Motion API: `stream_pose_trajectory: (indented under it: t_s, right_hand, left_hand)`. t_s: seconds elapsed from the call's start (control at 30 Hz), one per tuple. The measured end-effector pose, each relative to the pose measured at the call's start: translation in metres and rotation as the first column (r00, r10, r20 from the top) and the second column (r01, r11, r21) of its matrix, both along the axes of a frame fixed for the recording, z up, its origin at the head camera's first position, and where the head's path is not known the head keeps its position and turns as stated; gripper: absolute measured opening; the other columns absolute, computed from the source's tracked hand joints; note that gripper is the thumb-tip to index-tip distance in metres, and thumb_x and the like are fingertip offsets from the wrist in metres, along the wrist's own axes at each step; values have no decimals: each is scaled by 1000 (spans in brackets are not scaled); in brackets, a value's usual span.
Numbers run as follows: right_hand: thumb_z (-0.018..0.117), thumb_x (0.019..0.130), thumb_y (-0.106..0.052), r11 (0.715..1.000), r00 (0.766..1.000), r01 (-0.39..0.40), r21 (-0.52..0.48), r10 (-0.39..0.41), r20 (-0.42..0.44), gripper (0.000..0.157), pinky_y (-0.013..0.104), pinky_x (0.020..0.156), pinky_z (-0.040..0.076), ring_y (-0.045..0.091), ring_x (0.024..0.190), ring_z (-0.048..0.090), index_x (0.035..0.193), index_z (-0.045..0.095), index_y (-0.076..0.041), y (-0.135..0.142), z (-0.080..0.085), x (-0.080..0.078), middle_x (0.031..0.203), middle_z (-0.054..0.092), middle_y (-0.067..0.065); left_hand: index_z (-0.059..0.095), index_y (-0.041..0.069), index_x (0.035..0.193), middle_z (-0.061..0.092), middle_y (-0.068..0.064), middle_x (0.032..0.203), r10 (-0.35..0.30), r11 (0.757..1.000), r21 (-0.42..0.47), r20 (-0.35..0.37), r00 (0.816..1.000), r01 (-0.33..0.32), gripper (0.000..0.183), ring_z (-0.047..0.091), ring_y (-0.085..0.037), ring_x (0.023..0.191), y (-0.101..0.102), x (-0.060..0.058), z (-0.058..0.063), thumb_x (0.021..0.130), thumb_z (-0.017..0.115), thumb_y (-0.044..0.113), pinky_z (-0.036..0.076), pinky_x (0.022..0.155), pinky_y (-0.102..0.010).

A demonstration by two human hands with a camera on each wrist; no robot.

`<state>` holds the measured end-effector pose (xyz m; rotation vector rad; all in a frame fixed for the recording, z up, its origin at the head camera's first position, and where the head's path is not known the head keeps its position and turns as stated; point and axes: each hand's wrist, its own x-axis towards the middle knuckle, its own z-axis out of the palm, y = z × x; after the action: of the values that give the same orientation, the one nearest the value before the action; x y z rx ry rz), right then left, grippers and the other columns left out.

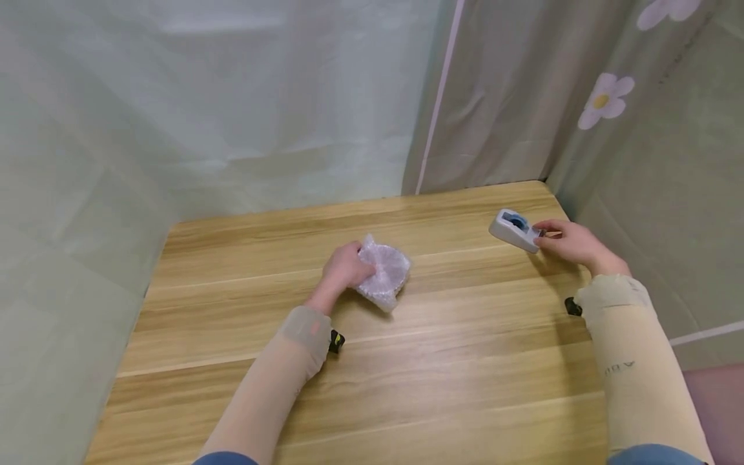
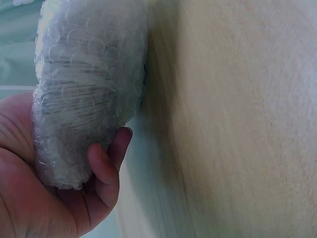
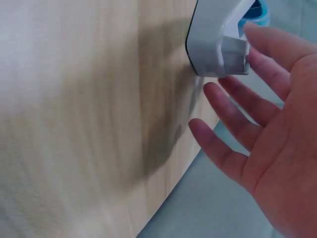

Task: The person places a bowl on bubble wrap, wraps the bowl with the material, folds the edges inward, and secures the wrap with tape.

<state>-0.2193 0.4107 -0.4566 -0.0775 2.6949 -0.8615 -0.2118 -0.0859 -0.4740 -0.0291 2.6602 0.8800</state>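
Note:
A bundle of clear bubble wrap (image 1: 385,271) is near the middle of the table, its contents blurred by the wrap. My left hand (image 1: 347,263) grips its left edge, and in the left wrist view curled fingers (image 2: 106,171) come round the bundle (image 2: 84,94). Toward the back right is a pale grey tape dispenser (image 1: 514,230) with a blue roll. The thumb and index finger of my right hand (image 1: 572,244) pinch its cutter end. In the right wrist view the other fingers (image 3: 230,111) spread loosely below the dispenser (image 3: 210,42).
The wood-grain table (image 1: 442,387) has its back edge against a pale curtain (image 1: 290,116). More curtain with flower prints (image 1: 604,101) hangs at the right. A dark wrist device (image 1: 336,341) shows at the left sleeve and another (image 1: 573,306) at the right one.

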Motion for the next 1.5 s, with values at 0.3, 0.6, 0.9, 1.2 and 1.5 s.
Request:
stream_pose_trajectory:
  t_s: [0.3,0.6,0.9,1.2,1.5]
  right_hand:
    - [65,109,-29,999,1000,-31,32,31,-1,48,67,109,38,49,128,50,140,54,5,3,2,-9,144,53,35]
    - [66,107,-19,996,999,-31,83,33,-29,33,64,104,42,47,120,54,124,57,8,1,1,-11,136,57,36]
    - [70,104,-17,995,999,9,99,-4,-51,32,62,98,44,46,114,55,116,53,7,0,4,-7,126,60,35]
    - [69,105,-37,994,993,101,27,-99,-68,48,45,83,44,38,102,53,119,53,6,1,0,0,117,61,27]
    - [32,112,-60,948,974,195,-253,-158,160,89,58,122,35,50,148,40,157,31,16,1,0,7,161,34,38]
  left_hand:
    - [52,1,154,63,-22,142,0,1000,-4,-2,1000,0,72,63,-40,122,2,0,0,91,81,21,50,110,-53]
    - [51,1,154,63,-22,143,-11,1000,-4,-2,1000,11,72,62,-40,123,4,1,1,91,80,21,50,110,-53]
    - [50,1,156,62,-22,144,-10,1000,-1,-6,1000,10,74,62,-40,125,7,1,2,90,79,20,49,111,-55]
    - [51,3,155,63,-21,143,-19,999,-27,-14,1000,18,72,62,-39,125,7,1,5,91,78,21,50,110,-54]
    - [50,1,156,62,-22,145,-16,1000,-11,-5,1000,15,74,61,-40,127,7,3,5,90,78,20,49,112,-54]
